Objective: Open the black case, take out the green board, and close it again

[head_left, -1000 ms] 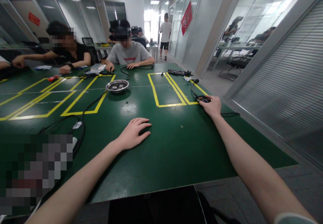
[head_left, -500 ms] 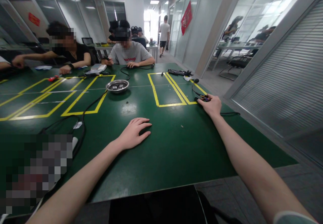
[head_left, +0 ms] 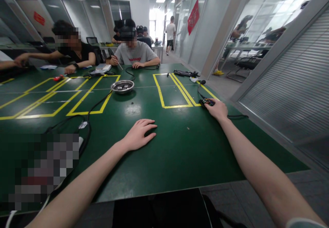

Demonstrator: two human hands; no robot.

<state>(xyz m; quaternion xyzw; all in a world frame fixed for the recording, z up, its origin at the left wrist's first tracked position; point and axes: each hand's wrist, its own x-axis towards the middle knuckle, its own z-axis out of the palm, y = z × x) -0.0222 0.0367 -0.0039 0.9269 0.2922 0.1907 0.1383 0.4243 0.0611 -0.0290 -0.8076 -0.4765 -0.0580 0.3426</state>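
Observation:
My left hand [head_left: 140, 134] rests palm down on the green tabletop, fingers spread and holding nothing. Farther out, at the right, my right hand [head_left: 217, 109] has its thumb and fingers around a small dark object with coloured bits [head_left: 207, 102]. My hand partly covers that object, so its kind is unclear. It lies at the lower end of the right yellow-taped strip, and a black cable with a round dark end [head_left: 203, 82] runs just beyond it.
A metal bowl [head_left: 122, 87] with small metal parts stands mid-table. A folded black tripod-like item [head_left: 186, 73] lies at the far right. Cables and a blurred-out area [head_left: 48, 173] are at the left. Across the table, a co-worker [head_left: 136, 51] holds a thin pointed tool.
The whole view has shifted slightly right. The co-worker opposite now has the pointed tool raised. My left hand stays flat; my right hand remains on the small dark object.

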